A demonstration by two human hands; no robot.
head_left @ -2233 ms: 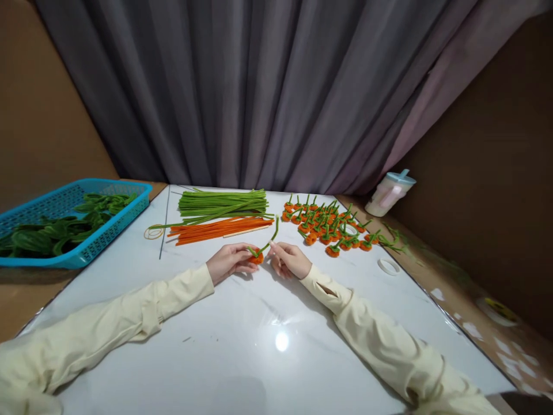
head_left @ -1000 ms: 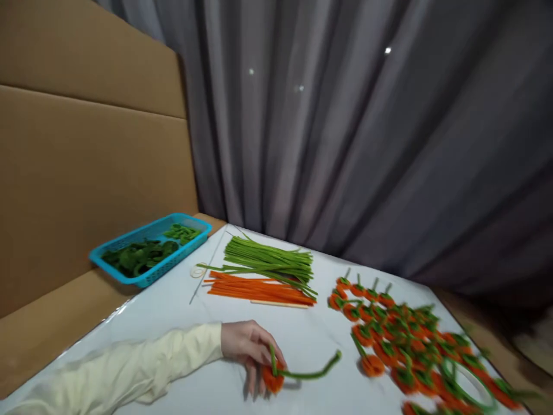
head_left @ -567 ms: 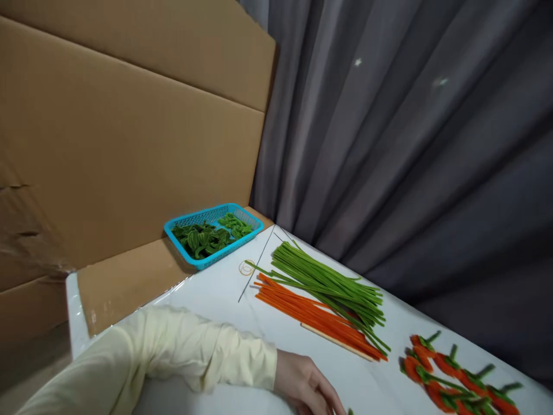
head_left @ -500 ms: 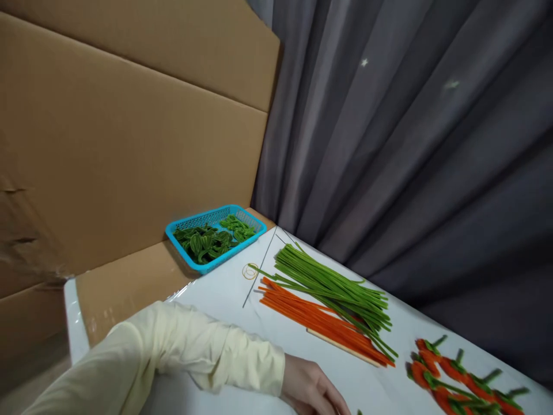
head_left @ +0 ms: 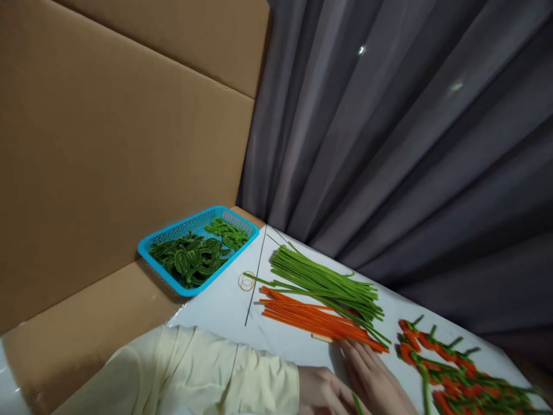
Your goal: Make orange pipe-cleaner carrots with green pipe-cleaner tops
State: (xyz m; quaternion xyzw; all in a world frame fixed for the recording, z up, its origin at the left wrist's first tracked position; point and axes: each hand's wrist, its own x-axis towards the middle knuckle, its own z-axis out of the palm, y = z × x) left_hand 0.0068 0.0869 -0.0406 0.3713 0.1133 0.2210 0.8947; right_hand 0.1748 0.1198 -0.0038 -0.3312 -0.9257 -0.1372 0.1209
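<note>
My left hand [head_left: 326, 393], below a cream sleeve, is at the bottom edge with its fingers curled in. A short green pipe cleaner end [head_left: 357, 403] sticks up at its fingers; the rest is cut off by the frame. Beside it, my right hand [head_left: 374, 377] lies with fingers stretched out, fingertips at the lower edge of the orange pipe cleaners [head_left: 302, 313]. They cover part of a pale, thin stick [head_left: 322, 338]. Behind the orange ones lies a bundle of green pipe cleaners [head_left: 324, 282], partly crossing them.
A blue basket [head_left: 199, 286] with dark and light green leaf shapes stands at the left by a cardboard wall [head_left: 129, 144]. Thin rings [head_left: 246, 281] lie near it. Orange-and-green pipe cleaner pieces [head_left: 449, 357] lie at the right. A grey curtain [head_left: 389, 144] hangs behind.
My right hand has come into view and reached the orange pipe cleaners and the stick. The camera view has shifted slightly, with the basket now appearing larger and further left.
</note>
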